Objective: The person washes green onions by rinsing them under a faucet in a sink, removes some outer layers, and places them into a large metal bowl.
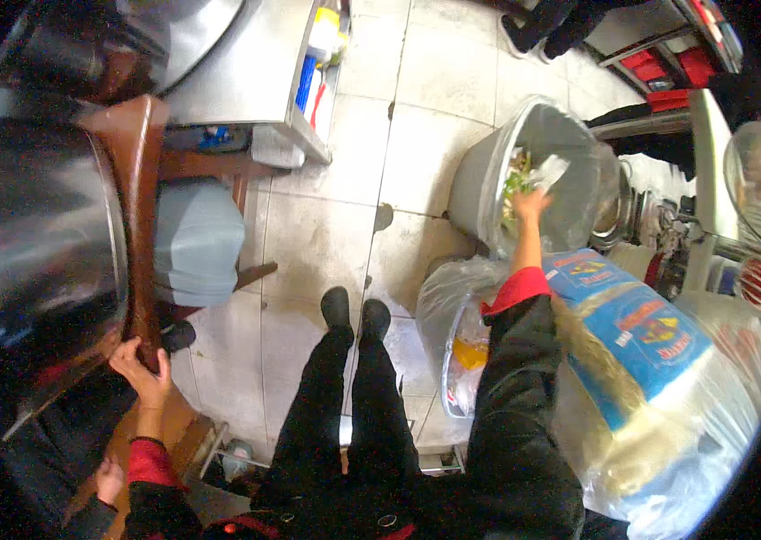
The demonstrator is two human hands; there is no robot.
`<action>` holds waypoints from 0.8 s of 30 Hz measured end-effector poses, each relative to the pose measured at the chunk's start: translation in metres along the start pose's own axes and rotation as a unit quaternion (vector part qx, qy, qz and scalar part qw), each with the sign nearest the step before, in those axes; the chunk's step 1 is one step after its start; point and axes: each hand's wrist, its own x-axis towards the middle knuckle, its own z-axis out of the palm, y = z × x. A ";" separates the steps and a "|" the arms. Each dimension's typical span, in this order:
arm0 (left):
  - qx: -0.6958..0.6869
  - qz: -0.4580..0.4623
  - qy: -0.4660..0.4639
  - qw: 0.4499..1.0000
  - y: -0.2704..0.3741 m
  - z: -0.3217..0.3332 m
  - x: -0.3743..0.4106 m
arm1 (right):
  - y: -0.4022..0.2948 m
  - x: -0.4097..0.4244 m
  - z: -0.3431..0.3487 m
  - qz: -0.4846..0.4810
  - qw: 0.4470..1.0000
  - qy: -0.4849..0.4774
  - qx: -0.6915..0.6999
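My right hand (pixel 530 202) reaches down into a grey plastic trash bin (pixel 472 182) lined with a clear bag. Green and pale food scraps (pixel 514 177) lie inside, beside the fingers. Just beyond the fingertips is a crumpled whitish piece of plastic or paper (pixel 553 171). Blur hides whether the hand grips it. My left hand (pixel 141 368) rests at the near end of a brown wooden edge (pixel 141 223), thumb and fingers apart on either side. A shiny dark metal surface (pixel 43 223) lies to the left of that edge.
A second lined bin (pixel 451 385) with refuse stands below my right arm. Large plastic-wrapped blue packages (pixel 644 337) sit at right. A bluish-grey container (pixel 198 243) stands under the wooden edge. Another person's hand (pixel 109 479) shows lower left; another person's legs (pixel 546 30) stand at the top.
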 end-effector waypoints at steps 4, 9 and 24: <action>-0.002 -0.003 0.024 1.000 0.009 -0.013 -0.007 | -0.033 -0.007 -0.013 0.059 0.997 -0.003 0.045; -0.022 -0.025 0.028 0.999 0.006 -0.013 -0.004 | -0.036 -0.015 -0.035 -0.014 0.996 0.088 0.022; -0.076 -0.043 0.038 0.995 0.000 -0.027 -0.018 | -0.055 -0.046 -0.161 -0.308 0.816 -0.011 -0.488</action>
